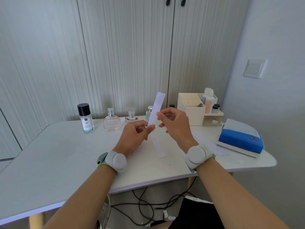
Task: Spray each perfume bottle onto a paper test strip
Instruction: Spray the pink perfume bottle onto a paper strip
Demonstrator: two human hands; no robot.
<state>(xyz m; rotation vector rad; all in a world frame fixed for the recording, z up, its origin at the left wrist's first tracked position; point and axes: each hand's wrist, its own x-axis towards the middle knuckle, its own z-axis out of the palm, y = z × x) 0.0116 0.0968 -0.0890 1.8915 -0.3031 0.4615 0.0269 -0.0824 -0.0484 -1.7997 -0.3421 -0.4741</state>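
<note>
My left hand (pixel 134 135) pinches the lower end of a white paper test strip (pixel 156 108) and holds it upright above the table. My right hand (pixel 173 123) is curled close beside the strip, around a small clear bottle with a bit of blue showing (pixel 169 117); most of it is hidden by my fingers. Along the table's back edge stand a black-capped bottle labelled 45 (pixel 85 119), a round pink perfume bottle (pixel 112 122), a small pink bottle (pixel 131 117) and a pale bottle (pixel 149 112) partly behind the strip.
Two more paper strips lie flat on the white table (pixel 57 154), one under my hands (pixel 158 147) and one to the right (pixel 209 143). A cream organiser (pixel 191 108) and a blue tissue pack (pixel 241 139) sit at the right. Cables hang below the table edge.
</note>
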